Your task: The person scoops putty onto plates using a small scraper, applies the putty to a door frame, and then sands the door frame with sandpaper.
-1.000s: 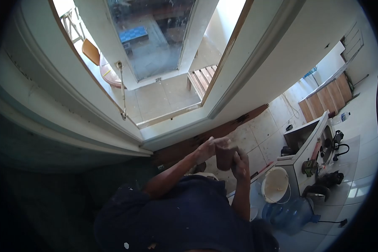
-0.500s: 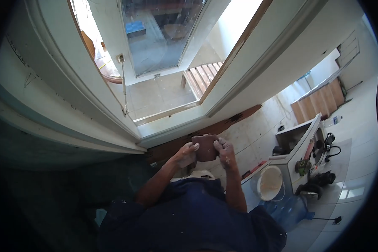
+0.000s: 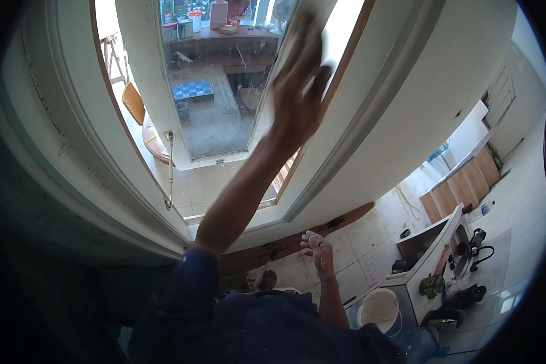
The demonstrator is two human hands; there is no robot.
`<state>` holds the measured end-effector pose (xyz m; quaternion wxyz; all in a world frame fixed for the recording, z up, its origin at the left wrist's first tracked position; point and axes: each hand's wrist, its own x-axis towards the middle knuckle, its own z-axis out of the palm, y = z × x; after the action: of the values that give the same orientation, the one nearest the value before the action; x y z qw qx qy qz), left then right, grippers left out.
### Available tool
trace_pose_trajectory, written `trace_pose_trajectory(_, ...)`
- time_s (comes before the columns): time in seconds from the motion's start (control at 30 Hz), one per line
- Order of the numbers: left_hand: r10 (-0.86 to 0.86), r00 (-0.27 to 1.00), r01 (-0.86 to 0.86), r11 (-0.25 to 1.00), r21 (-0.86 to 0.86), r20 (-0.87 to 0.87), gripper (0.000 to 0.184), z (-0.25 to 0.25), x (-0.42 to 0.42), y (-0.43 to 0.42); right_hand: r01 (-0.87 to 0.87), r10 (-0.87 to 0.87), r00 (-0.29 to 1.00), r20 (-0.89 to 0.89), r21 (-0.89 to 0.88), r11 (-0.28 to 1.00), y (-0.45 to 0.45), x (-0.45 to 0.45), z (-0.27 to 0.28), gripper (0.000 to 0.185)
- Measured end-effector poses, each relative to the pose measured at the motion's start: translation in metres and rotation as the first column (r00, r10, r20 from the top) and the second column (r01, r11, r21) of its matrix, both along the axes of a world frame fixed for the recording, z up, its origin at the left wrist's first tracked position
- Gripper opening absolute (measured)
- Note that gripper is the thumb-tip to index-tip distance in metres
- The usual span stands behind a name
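Observation:
My left hand (image 3: 297, 91) is raised high, its arm reaching across the lower glass of the white window sash (image 3: 191, 148). It is nearest the right side of that sash and the frame's edge. Motion smears its stretched fingers, and the palm side is hidden. My right hand (image 3: 318, 250), dusted white, hangs lower down above the floor, fingers loosely bent and apart with nothing visible in them. The brown sheet, which looks like sandpaper, does not show now; the left palm could hide it.
A white bucket (image 3: 379, 308) stands at lower right beside a clear blue water bottle (image 3: 421, 346). Tools, including a green-and-black power tool (image 3: 431, 285), lie by the sink (image 3: 461, 239). A metal window stay (image 3: 170, 173) crosses the opening's left side. A brown board (image 3: 291, 242) lies along the wall's foot.
Both hands held the brown sheet together before. They have parted: my left hand has swung up to the window, while the right stays low and has let go. The view has tilted upward.

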<state>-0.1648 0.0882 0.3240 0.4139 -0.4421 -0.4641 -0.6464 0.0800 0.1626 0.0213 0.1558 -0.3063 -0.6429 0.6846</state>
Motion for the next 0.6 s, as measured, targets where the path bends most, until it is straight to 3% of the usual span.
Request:
trace_pose_trajectory(0.03, -0.151, 0.986, 0.157, 0.984, 0.089, -0.07, 0.028, 0.045, 0.002, 0.018, 0.004, -0.004, 1.0, 0.019, 0.026, 1.0, 0.002, 0.004, -0.002, 0.04)
trace_pose_trajectory(0.07, -0.125, 0.984, 0.126, 0.992, 0.002, -0.131, 0.032, 0.076, -0.003, 0.033, 0.01, -0.012, 0.999, 0.04, 0.05, 0.999, 0.004, 0.009, -0.004, 0.039)
trace_pose_trajectory(0.1, -0.203, 0.905, 0.153, 0.975, -0.158, -0.374, 0.039, 0.1, -0.028, 0.045, 0.016, -0.019, 0.999, 0.045, 0.055, 0.998, 0.006, 0.015, -0.004, 0.039)
trace_pose_trajectory(0.13, -0.411, 0.873, 0.414, 0.909, -0.049, -0.262, 0.052, 0.118, -0.008, 0.07, 0.047, -0.051, 0.997, 0.052, 0.074, 0.996, 0.008, 0.019, -0.003, 0.038)
trace_pose_trajectory(0.17, -0.159, 0.912, 0.148, 0.987, -0.058, -0.378, 0.034, 0.118, -0.004, 0.077, 0.076, -0.081, 0.995, 0.05, 0.094, 0.993, 0.01, 0.021, -0.001, 0.037)
trace_pose_trajectory(0.23, -0.102, 0.885, 0.127, 0.992, 0.025, -0.455, 0.032, 0.086, 0.003, 0.082, 0.131, -0.141, 0.986, 0.088, 0.108, 0.985, 0.015, 0.029, -0.002, 0.035)
trace_pose_trajectory(0.3, -0.101, 0.924, 0.046, 0.987, -0.153, -0.369, 0.037, -0.004, -0.003, 0.083, 0.196, -0.208, 0.969, 0.135, 0.092, 0.976, 0.02, 0.046, -0.011, 0.033)
trace_pose_trajectory(0.33, -0.216, 0.963, 0.17, 0.95, -0.263, -0.159, 0.038, -0.074, -0.001, 0.09, 0.217, -0.223, 0.967, 0.126, 0.061, 0.974, 0.024, 0.053, -0.017, 0.033)
trace_pose_trajectory(0.37, -0.647, 0.616, 0.754, 0.649, -0.099, 0.45, 0.036, -0.163, 0.004, 0.092, 0.238, -0.248, 0.958, 0.142, 0.083, 0.968, 0.023, 0.056, -0.009, 0.034)
trace_pose_trajectory(0.4, -0.432, 0.848, 0.517, 0.801, -0.302, 0.307, 0.036, -0.225, 0.015, 0.078, 0.256, -0.271, 0.949, 0.16, 0.106, 0.961, 0.021, 0.06, -0.002, 0.036)
trace_pose_trajectory(0.43, -0.302, 0.931, 0.346, 0.909, -0.23, 0.207, 0.037, -0.277, 0.027, 0.076, 0.264, -0.279, 0.951, 0.131, 0.117, 0.957, 0.025, 0.063, -0.009, 0.036)
trace_pose_trajectory(0.47, -0.247, 0.936, 0.313, 0.908, -0.277, 0.251, 0.038, -0.289, 0.037, 0.067, 0.281, -0.294, 0.942, 0.161, 0.098, 0.955, 0.032, 0.067, -0.019, 0.038)
trace_pose_trajectory(0.53, -0.198, 0.933, 0.29, 0.908, -0.302, 0.301, 0.039, -0.263, 0.048, 0.062, 0.3, -0.315, 0.928, 0.197, 0.102, 0.948, 0.04, 0.073, -0.018, 0.041)
trace_pose_trajectory(0.6, -0.203, 0.979, 0.203, 0.951, -0.235, 0.022, 0.038, -0.183, 0.025, 0.069, 0.299, -0.306, 0.944, 0.12, 0.071, 0.952, 0.039, 0.069, -0.009, 0.045)
